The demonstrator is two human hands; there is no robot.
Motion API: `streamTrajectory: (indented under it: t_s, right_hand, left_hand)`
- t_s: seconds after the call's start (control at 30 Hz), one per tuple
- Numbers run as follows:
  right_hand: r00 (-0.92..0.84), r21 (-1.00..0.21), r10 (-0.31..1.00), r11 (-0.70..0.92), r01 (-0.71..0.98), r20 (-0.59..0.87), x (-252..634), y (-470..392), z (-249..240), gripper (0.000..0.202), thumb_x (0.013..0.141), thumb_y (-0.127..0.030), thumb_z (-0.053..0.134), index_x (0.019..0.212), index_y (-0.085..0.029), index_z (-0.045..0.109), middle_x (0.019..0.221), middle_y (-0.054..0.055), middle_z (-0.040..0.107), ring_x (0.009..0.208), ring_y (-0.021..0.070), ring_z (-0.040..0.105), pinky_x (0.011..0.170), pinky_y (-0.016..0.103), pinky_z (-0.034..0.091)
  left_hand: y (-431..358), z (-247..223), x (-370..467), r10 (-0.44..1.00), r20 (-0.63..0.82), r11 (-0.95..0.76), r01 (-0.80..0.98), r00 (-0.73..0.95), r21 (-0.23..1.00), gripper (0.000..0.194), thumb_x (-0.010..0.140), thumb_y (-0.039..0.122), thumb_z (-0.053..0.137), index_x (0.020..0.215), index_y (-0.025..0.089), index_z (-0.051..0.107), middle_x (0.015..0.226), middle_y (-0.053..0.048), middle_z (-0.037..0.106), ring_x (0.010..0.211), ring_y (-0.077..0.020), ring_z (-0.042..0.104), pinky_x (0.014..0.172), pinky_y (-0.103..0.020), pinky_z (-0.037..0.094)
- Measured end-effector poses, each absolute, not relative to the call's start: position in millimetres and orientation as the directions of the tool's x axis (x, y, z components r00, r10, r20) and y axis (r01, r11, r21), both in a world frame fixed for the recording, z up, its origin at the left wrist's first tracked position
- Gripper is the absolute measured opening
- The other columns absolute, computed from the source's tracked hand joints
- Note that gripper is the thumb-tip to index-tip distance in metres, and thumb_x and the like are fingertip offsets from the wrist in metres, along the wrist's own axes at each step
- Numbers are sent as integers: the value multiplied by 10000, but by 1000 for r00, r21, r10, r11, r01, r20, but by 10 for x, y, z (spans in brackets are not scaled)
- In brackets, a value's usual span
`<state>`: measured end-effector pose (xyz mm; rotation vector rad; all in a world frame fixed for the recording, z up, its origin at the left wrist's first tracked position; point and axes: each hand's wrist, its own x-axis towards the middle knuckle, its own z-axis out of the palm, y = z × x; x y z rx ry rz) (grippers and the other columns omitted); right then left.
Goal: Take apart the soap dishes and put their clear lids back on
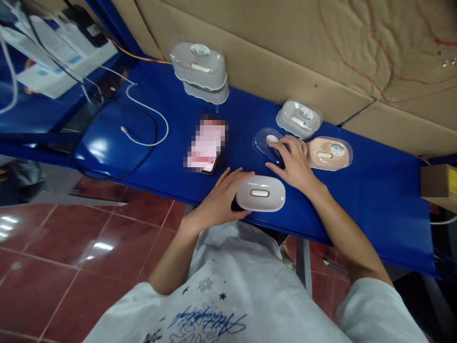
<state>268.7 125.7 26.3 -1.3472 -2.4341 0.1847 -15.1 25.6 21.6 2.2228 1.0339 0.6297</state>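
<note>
A white oval container (268, 200) with a pale bar in its middle sits at the near edge of the blue table. My left hand (226, 197) is wrapped round its left end, thumb at the front and fingers behind. Behind the container lies a clear plastic cover (262, 142) with a round sticker. The fingers of my right hand (292, 159) rest on this cover's right side, spread apart, with the thumb lower down. Just right of that hand is a peach container (319, 156) under a clear cover. Another covered white one (291, 121) stands behind.
A stack of covered grey-white containers (205, 76) stands at the back left. A phone (209, 145) with a blurred screen is on the table (374, 200). Cables (164, 136) lie at the left, a cardboard box (437, 186) is at the right, and cardboard (250, 52) lines the back.
</note>
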Motion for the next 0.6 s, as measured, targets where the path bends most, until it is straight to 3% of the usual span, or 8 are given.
streamTrajectory:
  t_s: [0.17, 0.33, 0.47, 0.6]
  right_hand:
    - [-471, -464, 849, 527, 712, 241, 2791, 1125, 399, 576, 982, -483, 707, 1494, -269, 555, 1534, 178, 519, 1476, 395, 514, 1193, 625, 452]
    - [-649, -620, 732, 612, 491, 208, 2849, 825, 650, 655, 956, -381, 735, 1556, -292, 489, 1615, 155, 500, 1512, 352, 512, 1230, 571, 468]
    - [-740, -592, 646, 676, 438, 190, 2757, 599, 636, 720, 908, -239, 709, 1581, -304, 462, 1638, 147, 505, 1563, 368, 465, 1243, 612, 446]
    - [-762, -536, 604, 734, 417, 234, 2624, 511, 567, 714, 895, -194, 688, 1570, -288, 473, 1632, 145, 529, 1588, 356, 437, 1257, 623, 424]
  left_hand:
    - [262, 208, -145, 822, 168, -483, 511, 543, 711, 1083, 874, 333, 853, 1713, 321, 168, 1705, -126, 470, 1619, -352, 401, 1376, -623, 225]
    - [260, 223, -126, 861, 161, -420, 498, 482, 759, 1181, 840, 292, 890, 1719, 347, 104, 1735, -138, 420, 1622, -370, 394, 1351, -619, 295]
    - [246, 228, -126, 883, 130, -374, 509, 451, 775, 1226, 840, 290, 894, 1725, 361, 47, 1755, -149, 380, 1613, -376, 409, 1330, -613, 335]
    - [241, 234, -130, 886, 99, -351, 515, 453, 782, 1271, 845, 340, 900, 1729, 384, -12, 1782, -146, 334, 1621, -375, 396, 1329, -608, 332]
